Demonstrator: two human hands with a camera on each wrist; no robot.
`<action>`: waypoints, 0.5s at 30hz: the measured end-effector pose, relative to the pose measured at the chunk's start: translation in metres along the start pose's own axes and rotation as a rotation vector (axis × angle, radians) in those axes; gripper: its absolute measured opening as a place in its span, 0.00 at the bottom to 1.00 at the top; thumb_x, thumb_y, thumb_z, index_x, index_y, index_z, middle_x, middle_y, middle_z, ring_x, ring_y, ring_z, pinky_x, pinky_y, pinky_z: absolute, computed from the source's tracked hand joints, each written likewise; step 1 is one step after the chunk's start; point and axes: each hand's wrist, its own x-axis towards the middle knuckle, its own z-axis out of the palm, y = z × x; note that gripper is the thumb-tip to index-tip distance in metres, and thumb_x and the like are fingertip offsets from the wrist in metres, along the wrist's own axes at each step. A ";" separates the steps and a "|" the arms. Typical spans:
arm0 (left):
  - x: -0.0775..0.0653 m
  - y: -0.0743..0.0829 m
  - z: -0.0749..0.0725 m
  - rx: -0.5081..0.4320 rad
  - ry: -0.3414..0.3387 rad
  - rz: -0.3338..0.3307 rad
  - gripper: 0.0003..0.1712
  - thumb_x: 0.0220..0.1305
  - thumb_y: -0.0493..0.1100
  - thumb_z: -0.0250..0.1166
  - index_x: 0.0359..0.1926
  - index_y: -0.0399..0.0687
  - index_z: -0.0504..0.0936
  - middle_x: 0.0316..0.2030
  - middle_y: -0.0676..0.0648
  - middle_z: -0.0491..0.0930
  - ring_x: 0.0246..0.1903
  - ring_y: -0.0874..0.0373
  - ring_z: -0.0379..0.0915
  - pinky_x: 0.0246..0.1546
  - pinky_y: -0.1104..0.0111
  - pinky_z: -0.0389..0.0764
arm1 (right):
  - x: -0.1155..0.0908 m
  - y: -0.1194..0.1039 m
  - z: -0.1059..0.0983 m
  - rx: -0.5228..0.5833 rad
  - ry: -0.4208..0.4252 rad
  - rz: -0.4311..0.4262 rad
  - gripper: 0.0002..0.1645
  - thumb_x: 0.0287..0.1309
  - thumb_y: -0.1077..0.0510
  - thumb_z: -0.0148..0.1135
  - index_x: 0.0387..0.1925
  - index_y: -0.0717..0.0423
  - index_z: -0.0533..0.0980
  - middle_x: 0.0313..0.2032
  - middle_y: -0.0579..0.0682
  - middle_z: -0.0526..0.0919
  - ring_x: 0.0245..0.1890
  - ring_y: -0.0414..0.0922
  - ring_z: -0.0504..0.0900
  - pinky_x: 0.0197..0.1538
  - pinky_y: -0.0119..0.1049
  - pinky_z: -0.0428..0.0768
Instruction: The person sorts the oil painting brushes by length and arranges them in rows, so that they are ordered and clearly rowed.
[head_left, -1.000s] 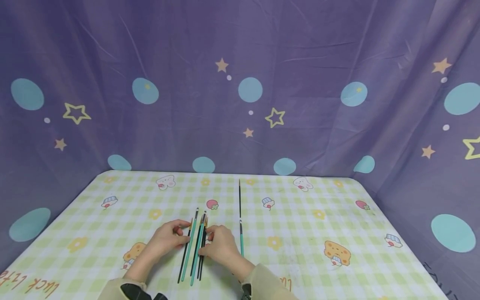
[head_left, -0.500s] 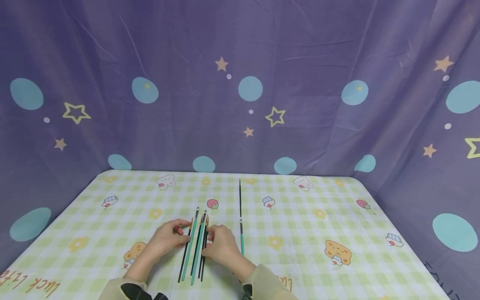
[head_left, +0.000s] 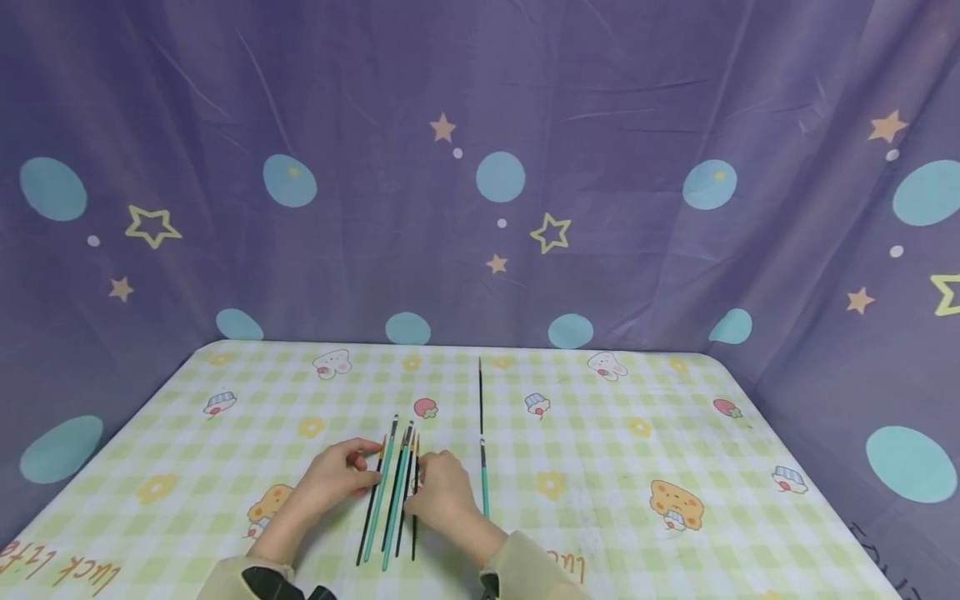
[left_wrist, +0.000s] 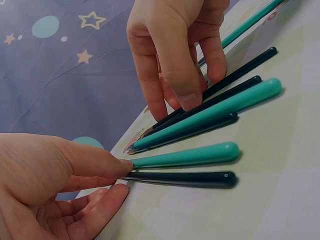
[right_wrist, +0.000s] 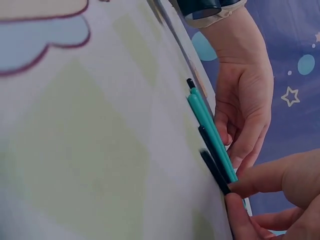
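Several slim paintbrushes lie side by side near the front of the table, bristles pointing away. My left hand (head_left: 337, 475) stays at their left side, thumb and fingertips pinching a teal paintbrush (left_wrist: 190, 156) and a black paintbrush (left_wrist: 190, 179) that lie together. With thumb and fingers, my right hand (head_left: 446, 492) pinches another black paintbrush (head_left: 415, 537), a narrow gap right of the others. Between the hands lies a teal paintbrush (head_left: 394, 517) with black-handled ones close against it. In the right wrist view, the pinched brush's dark handle end (right_wrist: 212, 167) sticks out past the fingers.
Right of the hands, a teal paintbrush (head_left: 484, 487) lies in line with a black paintbrush (head_left: 481, 404) farther back. A green checked cloth (head_left: 600, 533) with printed cartoons covers the table. A purple curtain (head_left: 630, 250) stands behind it.
The right hand has shifted slightly right, drawing the rightmost black paintbrush away from the others and turning it a little straighter. The left hand has stayed in place.
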 end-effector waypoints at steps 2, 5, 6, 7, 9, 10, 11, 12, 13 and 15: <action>0.000 0.000 0.000 -0.005 0.000 -0.001 0.27 0.47 0.37 0.68 0.52 0.42 0.76 0.27 0.47 0.69 0.21 0.58 0.67 0.22 0.69 0.71 | 0.000 0.000 0.001 0.007 0.006 0.011 0.23 0.35 0.61 0.72 0.38 0.64 0.77 0.25 0.46 0.69 0.25 0.40 0.65 0.26 0.30 0.66; 0.000 0.000 0.000 -0.010 0.000 -0.002 0.27 0.47 0.37 0.67 0.52 0.41 0.76 0.27 0.47 0.69 0.22 0.58 0.66 0.22 0.69 0.71 | 0.000 -0.001 0.001 0.011 0.014 0.010 0.24 0.35 0.61 0.73 0.39 0.64 0.77 0.25 0.46 0.69 0.26 0.40 0.66 0.27 0.30 0.66; 0.000 0.001 0.000 -0.012 -0.001 -0.003 0.26 0.47 0.37 0.67 0.52 0.41 0.76 0.27 0.47 0.69 0.22 0.58 0.67 0.22 0.69 0.71 | 0.000 -0.001 0.001 0.012 0.013 0.010 0.24 0.34 0.61 0.73 0.39 0.64 0.77 0.24 0.46 0.69 0.25 0.41 0.66 0.27 0.30 0.66; 0.000 0.001 0.000 -0.015 -0.002 -0.004 0.26 0.47 0.37 0.67 0.52 0.41 0.76 0.27 0.47 0.69 0.22 0.58 0.67 0.22 0.69 0.72 | 0.000 0.000 0.001 0.015 0.011 0.011 0.24 0.34 0.61 0.72 0.39 0.64 0.77 0.24 0.46 0.69 0.25 0.40 0.65 0.26 0.30 0.66; 0.000 0.000 0.000 -0.018 -0.004 -0.007 0.26 0.47 0.36 0.67 0.52 0.41 0.76 0.27 0.47 0.69 0.22 0.58 0.67 0.22 0.69 0.72 | 0.001 0.000 0.001 0.052 0.005 0.024 0.25 0.34 0.63 0.72 0.40 0.65 0.77 0.23 0.46 0.69 0.23 0.40 0.67 0.24 0.30 0.67; 0.000 0.000 0.001 -0.015 -0.003 -0.007 0.26 0.47 0.36 0.67 0.52 0.41 0.76 0.27 0.47 0.69 0.22 0.58 0.66 0.22 0.69 0.72 | 0.001 0.001 0.001 0.078 0.000 0.035 0.26 0.34 0.63 0.71 0.42 0.65 0.77 0.23 0.46 0.69 0.21 0.39 0.68 0.23 0.29 0.68; 0.000 0.000 0.001 -0.010 -0.002 -0.007 0.26 0.47 0.37 0.67 0.52 0.41 0.76 0.27 0.47 0.69 0.22 0.58 0.67 0.22 0.69 0.71 | 0.001 0.002 0.001 0.109 -0.003 0.043 0.27 0.35 0.64 0.71 0.43 0.65 0.76 0.22 0.45 0.69 0.19 0.39 0.69 0.21 0.29 0.69; 0.000 0.000 0.001 -0.006 -0.001 -0.006 0.26 0.47 0.37 0.67 0.52 0.42 0.76 0.27 0.47 0.69 0.22 0.58 0.67 0.22 0.69 0.71 | 0.001 0.002 0.001 0.144 -0.008 0.055 0.27 0.35 0.65 0.70 0.44 0.65 0.76 0.21 0.45 0.69 0.17 0.38 0.70 0.19 0.29 0.69; 0.000 -0.001 0.001 0.000 0.001 -0.005 0.26 0.47 0.37 0.67 0.52 0.42 0.76 0.27 0.47 0.69 0.22 0.58 0.67 0.22 0.69 0.71 | 0.001 0.003 0.001 0.179 -0.012 0.064 0.27 0.36 0.66 0.70 0.45 0.65 0.75 0.20 0.45 0.69 0.15 0.38 0.70 0.18 0.29 0.70; 0.001 -0.001 0.001 0.009 0.004 -0.003 0.26 0.47 0.37 0.68 0.51 0.42 0.76 0.27 0.47 0.69 0.22 0.58 0.67 0.22 0.69 0.70 | 0.002 0.004 0.000 0.240 -0.020 0.077 0.28 0.37 0.68 0.69 0.47 0.65 0.75 0.20 0.45 0.70 0.11 0.38 0.71 0.15 0.29 0.71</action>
